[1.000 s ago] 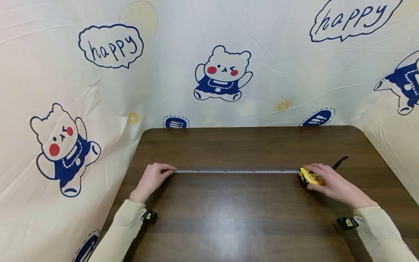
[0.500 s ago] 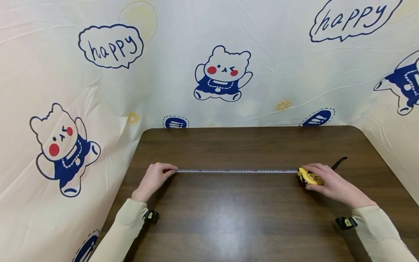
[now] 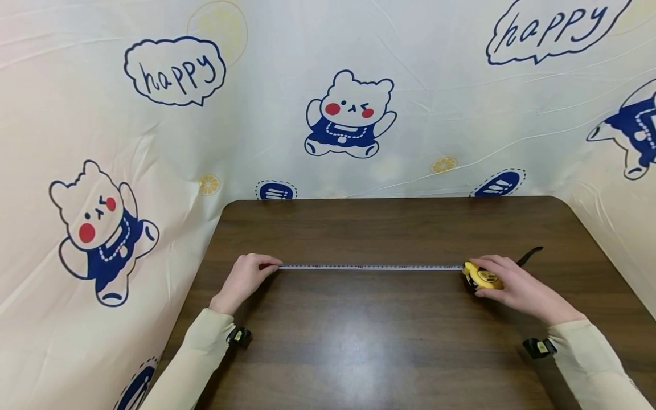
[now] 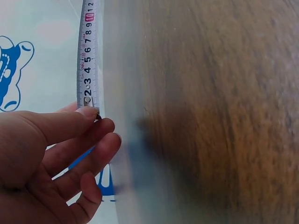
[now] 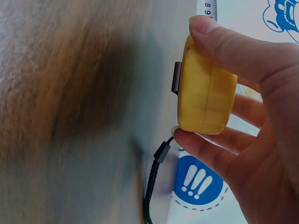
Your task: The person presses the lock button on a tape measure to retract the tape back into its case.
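Two speech bubbles (image 3: 174,71) on the printed cloth (image 3: 435,119) read "happy", and in the left wrist view the white tape blade (image 4: 88,56) shows black numerals from 2 up to 9, then 10 boxed in red. Print on the face of the yellow case (image 5: 208,88) is too small to read. The left hand (image 3: 243,282) pinches the blade's end between thumb and finger, other fingers loosely bent below it. The right hand (image 3: 525,287) has thumb and fingers clamped around the case, a black strap (image 5: 150,179) trailing from it. The blade stretches straight between both hands over the wooden table (image 3: 359,324).
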A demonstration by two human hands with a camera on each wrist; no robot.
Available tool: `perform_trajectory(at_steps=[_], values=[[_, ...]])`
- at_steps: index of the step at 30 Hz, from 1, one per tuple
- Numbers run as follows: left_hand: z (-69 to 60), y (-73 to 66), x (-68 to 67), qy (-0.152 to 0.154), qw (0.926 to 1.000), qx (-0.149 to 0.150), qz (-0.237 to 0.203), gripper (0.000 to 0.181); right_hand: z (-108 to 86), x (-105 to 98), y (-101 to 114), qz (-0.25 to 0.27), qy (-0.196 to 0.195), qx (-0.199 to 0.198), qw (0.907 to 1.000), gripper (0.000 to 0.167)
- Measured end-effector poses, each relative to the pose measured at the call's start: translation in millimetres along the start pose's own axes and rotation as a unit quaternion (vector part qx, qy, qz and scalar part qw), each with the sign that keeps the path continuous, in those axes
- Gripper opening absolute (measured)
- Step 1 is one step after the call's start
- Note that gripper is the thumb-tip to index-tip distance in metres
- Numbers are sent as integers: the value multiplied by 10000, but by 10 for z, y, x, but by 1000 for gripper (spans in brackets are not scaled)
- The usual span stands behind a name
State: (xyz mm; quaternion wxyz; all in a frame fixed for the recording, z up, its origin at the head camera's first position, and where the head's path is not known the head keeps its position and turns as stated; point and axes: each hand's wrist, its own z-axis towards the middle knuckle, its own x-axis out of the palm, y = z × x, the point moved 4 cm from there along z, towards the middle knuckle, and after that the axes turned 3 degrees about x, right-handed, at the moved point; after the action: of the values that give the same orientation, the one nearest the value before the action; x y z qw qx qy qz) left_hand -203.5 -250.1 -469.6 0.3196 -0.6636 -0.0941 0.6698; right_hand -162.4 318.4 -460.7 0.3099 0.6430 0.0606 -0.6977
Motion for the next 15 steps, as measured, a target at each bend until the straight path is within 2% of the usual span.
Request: perform_trajectory(at_steps=[9,15], values=[[24,-25,32,45,10000,-10,13,15,25,5,27,-44,-86,-134,9999,67],[30,-57,49,57,10000,-15,24,15,43,14,32,-8,-2,-122,9999,68]])
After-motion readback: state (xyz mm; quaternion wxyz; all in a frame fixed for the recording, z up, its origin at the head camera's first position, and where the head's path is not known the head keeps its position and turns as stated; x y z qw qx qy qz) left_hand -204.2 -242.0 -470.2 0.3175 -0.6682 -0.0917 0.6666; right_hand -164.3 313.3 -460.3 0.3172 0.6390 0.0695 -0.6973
